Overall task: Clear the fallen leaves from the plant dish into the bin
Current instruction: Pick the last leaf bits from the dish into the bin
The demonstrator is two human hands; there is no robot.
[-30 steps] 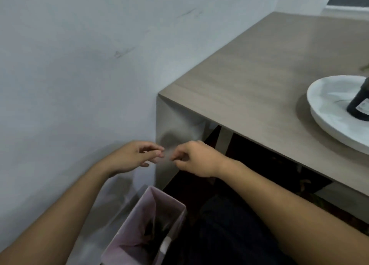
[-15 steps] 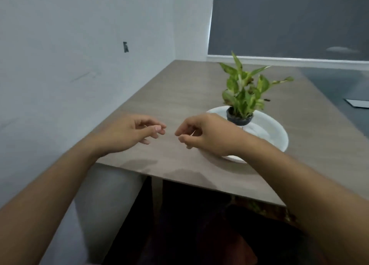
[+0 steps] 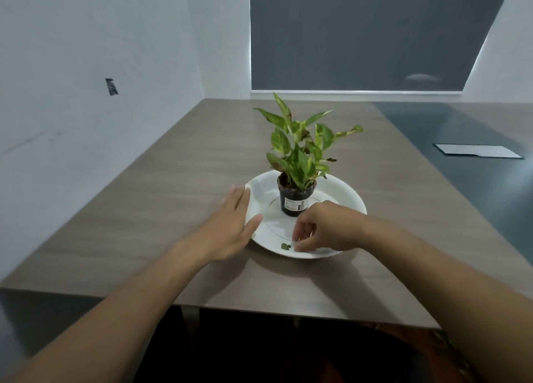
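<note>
A white dish (image 3: 350, 198) sits on the wooden table (image 3: 173, 198), holding a small green plant in a black pot (image 3: 295, 202). A small green fallen leaf (image 3: 285, 246) lies on the dish's near rim. My right hand (image 3: 323, 227) hovers over the near part of the dish, fingers curled down with the tips right beside the leaf; whether they touch it is unclear. My left hand (image 3: 230, 224) lies flat with fingers spread, resting against the dish's left rim. The bin is out of view.
A white wall (image 3: 86, 80) runs along the table's left side. A dark window blind (image 3: 375, 33) stands behind the table. A dark table section with a flat grey panel (image 3: 478, 151) lies at the right.
The view rose from the bin under the table's corner to the tabletop. Both hands moved forward to the dish; the left flattened against its rim, the right reached down beside the leaf.
</note>
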